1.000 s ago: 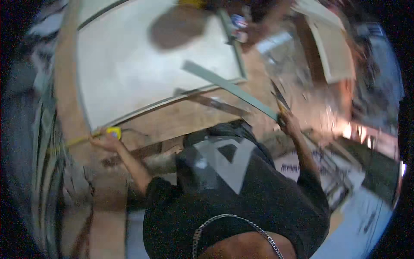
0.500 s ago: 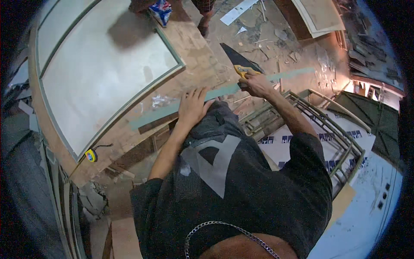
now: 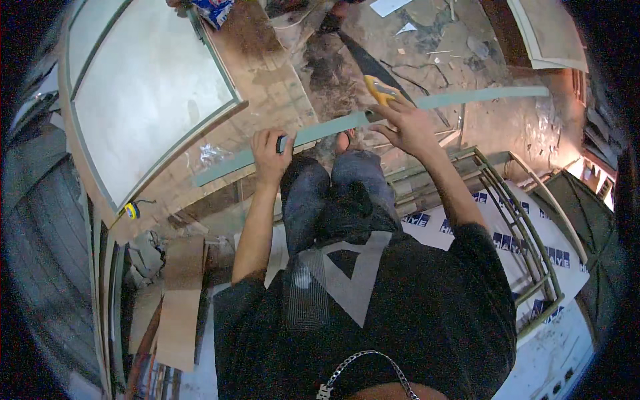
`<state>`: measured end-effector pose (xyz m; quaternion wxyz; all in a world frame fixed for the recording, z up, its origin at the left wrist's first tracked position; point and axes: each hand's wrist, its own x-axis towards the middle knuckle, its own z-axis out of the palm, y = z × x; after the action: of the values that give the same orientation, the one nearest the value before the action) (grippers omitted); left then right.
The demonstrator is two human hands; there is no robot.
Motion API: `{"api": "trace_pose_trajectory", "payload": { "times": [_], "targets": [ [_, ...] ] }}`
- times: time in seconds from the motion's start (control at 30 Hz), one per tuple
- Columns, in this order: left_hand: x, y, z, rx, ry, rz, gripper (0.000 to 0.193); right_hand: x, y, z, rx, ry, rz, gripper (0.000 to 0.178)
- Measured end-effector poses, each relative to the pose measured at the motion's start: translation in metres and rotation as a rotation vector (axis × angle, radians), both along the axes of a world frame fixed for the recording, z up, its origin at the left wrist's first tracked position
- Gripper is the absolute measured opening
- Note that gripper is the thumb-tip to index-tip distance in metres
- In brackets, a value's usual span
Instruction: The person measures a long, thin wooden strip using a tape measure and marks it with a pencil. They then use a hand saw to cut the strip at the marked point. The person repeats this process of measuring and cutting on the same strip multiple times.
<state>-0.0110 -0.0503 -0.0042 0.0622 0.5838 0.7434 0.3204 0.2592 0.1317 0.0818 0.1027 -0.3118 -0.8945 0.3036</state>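
A long pale green strip runs across in front of my knees, over the edge of the wooden board. My left hand is closed at the strip, its fingers curled round a small dark object with a pale edge; its kind is unclear. My right hand is at the yellow handle of a hand saw, its thumb and a finger spread beside the strip. The saw's dark blade points away and to the left. Part of the handle and the grip on it are hidden by my hand.
At the left lies a white panel with green edging on a wooden board. A yellow tape measure sits at its near corner. A metal frame lies on printed white sheet at right. Offcuts litter the floor.
My left hand, flat on the strip before, is now curled round the small dark object. The view has shifted, and my right hand's thumb and finger have spread beside the saw handle.
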Motion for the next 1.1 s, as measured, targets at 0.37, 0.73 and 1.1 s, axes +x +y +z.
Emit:
{"api": "trace_pose_trajectory", "payload": {
  "times": [0.37, 0.73, 1.1],
  "targets": [
    [0.002, 0.003, -0.005, 0.016, -0.029, 0.014, 0.021, 0.062, -0.062, 0.037, -0.025, 0.228, -0.595, 0.025],
    [0.002, 0.003, -0.004, 0.000, -0.027, 0.042, 0.018, 0.068, -0.138, 0.047, 0.101, 0.321, -0.858, 0.023],
    [0.004, 0.009, -0.003, -0.016, -0.044, 0.156, 0.017, 0.058, -0.159, 0.058, -0.106, 0.519, -0.985, 0.025]
  ]
}}
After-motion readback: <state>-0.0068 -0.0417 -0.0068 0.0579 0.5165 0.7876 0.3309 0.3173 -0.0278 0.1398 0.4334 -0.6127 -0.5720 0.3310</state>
